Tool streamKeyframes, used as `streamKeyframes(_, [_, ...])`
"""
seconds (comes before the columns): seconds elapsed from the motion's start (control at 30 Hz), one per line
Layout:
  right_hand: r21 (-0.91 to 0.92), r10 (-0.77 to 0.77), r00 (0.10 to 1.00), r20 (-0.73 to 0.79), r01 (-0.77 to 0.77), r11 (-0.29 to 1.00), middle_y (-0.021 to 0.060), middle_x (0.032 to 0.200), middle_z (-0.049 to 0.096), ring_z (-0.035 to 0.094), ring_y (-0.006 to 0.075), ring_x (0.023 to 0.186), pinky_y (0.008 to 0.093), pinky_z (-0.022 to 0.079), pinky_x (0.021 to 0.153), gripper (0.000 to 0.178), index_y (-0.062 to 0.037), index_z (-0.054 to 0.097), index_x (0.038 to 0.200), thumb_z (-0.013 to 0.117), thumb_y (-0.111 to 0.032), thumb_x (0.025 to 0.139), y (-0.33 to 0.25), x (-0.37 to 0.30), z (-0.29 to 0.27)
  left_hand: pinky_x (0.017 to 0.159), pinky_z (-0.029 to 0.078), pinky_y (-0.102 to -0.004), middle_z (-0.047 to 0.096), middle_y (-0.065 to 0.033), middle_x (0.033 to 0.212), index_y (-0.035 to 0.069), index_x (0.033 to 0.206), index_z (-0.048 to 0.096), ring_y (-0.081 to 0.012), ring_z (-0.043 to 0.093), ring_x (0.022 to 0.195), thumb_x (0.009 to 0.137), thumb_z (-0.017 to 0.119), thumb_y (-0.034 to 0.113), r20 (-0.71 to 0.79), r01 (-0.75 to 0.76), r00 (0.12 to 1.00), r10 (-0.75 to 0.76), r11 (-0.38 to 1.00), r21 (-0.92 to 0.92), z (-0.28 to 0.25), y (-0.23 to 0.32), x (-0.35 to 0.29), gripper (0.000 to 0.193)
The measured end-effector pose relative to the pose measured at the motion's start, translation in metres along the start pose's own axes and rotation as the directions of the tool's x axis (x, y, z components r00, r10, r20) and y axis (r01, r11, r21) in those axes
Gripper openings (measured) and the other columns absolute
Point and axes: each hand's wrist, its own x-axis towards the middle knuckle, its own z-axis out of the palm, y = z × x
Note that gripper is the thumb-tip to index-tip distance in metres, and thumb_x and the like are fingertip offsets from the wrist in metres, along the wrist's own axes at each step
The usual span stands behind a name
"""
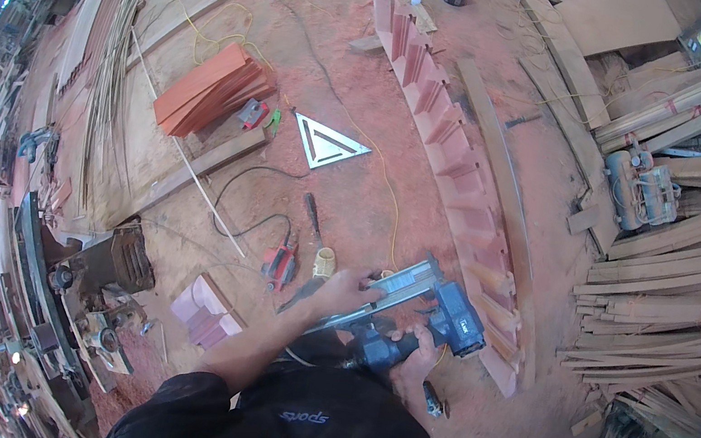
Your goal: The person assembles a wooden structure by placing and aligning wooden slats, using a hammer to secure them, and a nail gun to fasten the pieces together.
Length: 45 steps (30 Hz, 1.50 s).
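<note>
blue nail gun (455,320): clasped by right hand (418,356), touched at magazine (404,284) by left hand (346,294), closure unclear; seemingly being readied, not yet against stepped pink timber (460,177).

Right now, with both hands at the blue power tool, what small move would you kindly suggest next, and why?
Perhaps steady the blue power tool with the right hand before shifting the left hand, since the right grips it while the left is at its long metal rail.

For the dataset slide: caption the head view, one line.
Left hand and right hand hold a blue nail gun near a long, notched reddish piece.
</note>
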Motion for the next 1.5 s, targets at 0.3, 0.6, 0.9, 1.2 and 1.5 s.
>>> streamKeyframes(0.3, [0.015,-0.008,0.996,-0.087,0.010,1.000,0.0087,0.078,0.057,0.063,0.0252,0.065,0.0437,0.058,0.066,0.012,-0.0038,0.056,0.093,0.067,-0.007,0.094,-0.011,0.016,0.014,0.083,0.058,-0.0536,0.075,-0.0227,0.101,0.007,0.116,0.073,-0.0441,0.073,0.093,0.092,0.074,0.034,0.008,-0.346,0.926,0.376,0.842,0.413,0.015,0.005,0.039,0.036])
streamKeyframes(0.6, [-0.105,0.039,0.990,-0.139,-0.054,0.993,0.0058,0.083,0.058,0.062,0.0230,0.064,0.0397,0.057,0.064,0.010,-0.0054,0.061,0.099,0.069,-0.011,0.095,0.004,0.052,0.032,0.066,0.060,-0.0553,0.073,-0.0208,0.089,0.004,0.103,0.072,-0.0409,0.075,0.077,0.096,0.063,0.028,-0.046,-0.255,0.927,0.373,0.713,0.653,0.007,-0.007,0.051,0.027])
streamKeyframes(0.9, [-0.284,0.032,0.984,-0.173,-0.081,0.955,0.0062,0.093,0.064,0.063,0.0186,0.076,0.0359,0.056,0.069,0.014,-0.0051,0.061,0.107,0.059,-0.016,0.098,0.033,0.097,0.133,0.066,0.061,-0.0546,0.075,-0.0223,0.082,0.001,0.090,0.075,-0.0417,0.076,0.076,0.091,0.065,0.025,0.028,-0.179,0.978,0.207,0.763,0.621,-0.070,-0.011,0.115,0.026])
streamKeyframes(1.2, [-0.258,0.184,0.969,-0.163,-0.221,0.941,0.0066,0.085,0.062,0.061,0.0234,0.082,0.0418,0.055,0.087,0.014,-0.0076,0.061,0.095,0.060,-0.021,0.099,0.100,0.181,0.265,0.063,0.059,-0.0535,0.073,-0.0209,0.079,0.006,0.092,0.077,-0.0405,0.074,0.072,0.088,0.070,0.038,-0.162,0.009,0.984,0.071,0.895,0.446,-0.250,-0.019,0.191,0.033])
streamKeyframes(1.5, [-0.070,0.420,0.881,-0.219,-0.444,0.893,0.0063,0.078,0.058,0.058,0.0206,0.073,0.0392,0.055,0.079,0.015,-0.0093,0.055,0.083,0.061,-0.020,0.092,0.189,0.269,0.276,0.072,0.059,-0.0565,0.075,-0.0215,0.085,0.010,0.090,0.078,-0.0404,0.075,0.082,0.092,0.069,0.035,-0.672,0.430,0.734,-0.100,0.834,0.345,-0.524,-0.308,0.303,0.027])
